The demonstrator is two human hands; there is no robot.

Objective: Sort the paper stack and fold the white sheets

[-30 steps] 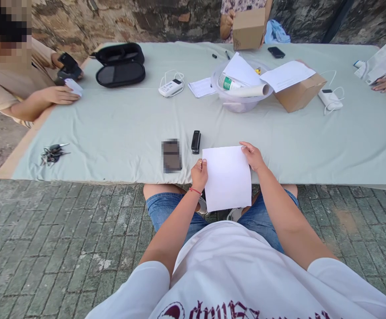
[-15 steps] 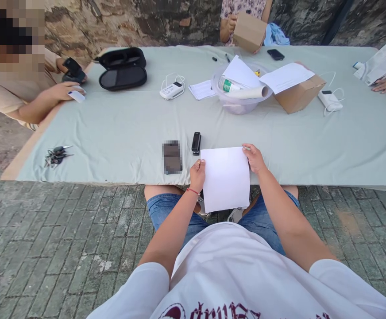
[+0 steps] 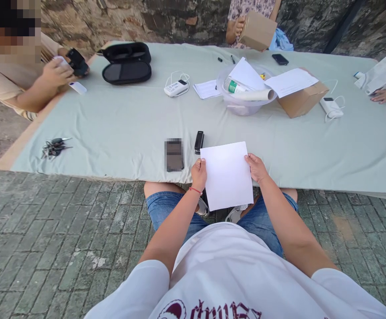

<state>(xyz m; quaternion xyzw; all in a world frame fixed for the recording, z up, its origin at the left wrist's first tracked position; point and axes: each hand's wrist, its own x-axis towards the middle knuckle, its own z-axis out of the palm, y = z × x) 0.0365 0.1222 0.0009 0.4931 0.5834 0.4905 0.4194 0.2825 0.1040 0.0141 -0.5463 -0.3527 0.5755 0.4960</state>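
Between my two hands is a white sheet of paper (image 3: 228, 177), blank on the side facing me; whether it is one sheet or a stack I cannot tell. My left hand (image 3: 198, 173) pinches its left edge, thumb on top. At the upper right edge my right hand (image 3: 256, 167) grips it the same way. The paper spans the table's front edge and hangs partly over my lap. Just beyond its upper left corner lies a black stapler (image 3: 198, 142). A dark, blurred-out phone-like rectangle (image 3: 174, 155) lies left of my left hand.
A plastic basin (image 3: 242, 108) holds papers and a roll, beside a cardboard box (image 3: 302, 99). Keys (image 3: 56, 148), an open black case (image 3: 126, 71) and white corded devices (image 3: 175, 88) lie on the cloth-covered table (image 3: 120, 128). Other people sit at the left, far side and right.
The paper has tilted slightly, its upper right corner rising, and my right hand has slid lower along its right edge. The person at left has raised a hand toward a black device.
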